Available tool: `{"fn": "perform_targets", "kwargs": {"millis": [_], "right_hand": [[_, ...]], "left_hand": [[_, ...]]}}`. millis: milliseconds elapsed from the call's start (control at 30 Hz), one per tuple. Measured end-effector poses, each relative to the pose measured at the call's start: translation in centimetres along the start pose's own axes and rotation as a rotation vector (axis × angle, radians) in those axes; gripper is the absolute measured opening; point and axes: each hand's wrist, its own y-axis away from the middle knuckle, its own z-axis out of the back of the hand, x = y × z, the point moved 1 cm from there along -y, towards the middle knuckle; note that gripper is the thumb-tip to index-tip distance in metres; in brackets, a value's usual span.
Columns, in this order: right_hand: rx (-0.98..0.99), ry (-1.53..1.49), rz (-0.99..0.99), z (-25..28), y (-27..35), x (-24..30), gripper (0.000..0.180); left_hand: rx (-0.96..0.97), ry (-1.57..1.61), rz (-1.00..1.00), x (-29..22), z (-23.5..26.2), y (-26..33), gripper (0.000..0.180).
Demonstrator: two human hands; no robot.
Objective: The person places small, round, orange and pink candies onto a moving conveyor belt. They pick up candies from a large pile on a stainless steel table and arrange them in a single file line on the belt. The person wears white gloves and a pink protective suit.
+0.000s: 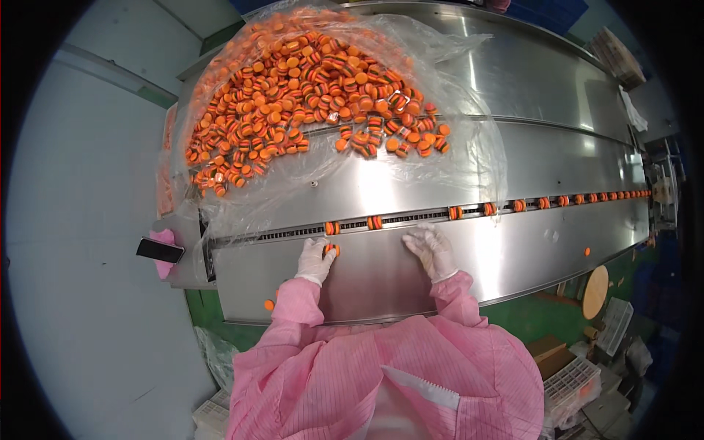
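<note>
My left hand [313, 261], white-gloved, is closed on a small burger-shaped candy [333, 251], orange with darker layers, just in front of the conveyor slot. Beyond it, one candy [332, 228] and another [375, 222] sit on the narrow chain conveyor [407, 218]. My right hand [433, 251], also gloved, hovers near the slot with fingers apart and nothing visible in it. A spaced row of candies [543, 202] runs along the conveyor toward the far right. Behind the slot, a great heap of candies [293, 88] lies on clear plastic sheeting [469, 139].
The steel table [381, 282] stretches across in front of me. A loose candy [269, 304] lies at its near left edge, another [587, 251] toward the right. A phone [160, 250] rests on pink cloth at left. Crates [572, 385] and a round board [595, 292] stand at lower right.
</note>
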Motion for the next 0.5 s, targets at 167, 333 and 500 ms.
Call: {"fn": "perform_targets", "kwargs": {"millis": [167,333,500], "right_hand": [[-0.008,0.131,-0.032,1.2,0.1,-0.9,0.025],[-0.025,0.157,0.009,-0.3,-0.1,-2.6,0.027],[0.133,0.358,0.157,-3.2,-0.2,-3.9,0.024]], "left_hand": [[-0.195,-0.156,-0.025,-2.8,-3.5,1.0,0.035],[-0.267,-0.026,0.055,-3.3,-5.8,0.5,0.034],[-0.138,0.679,0.106,-9.9,-7.0,1.3,0.031]]}}
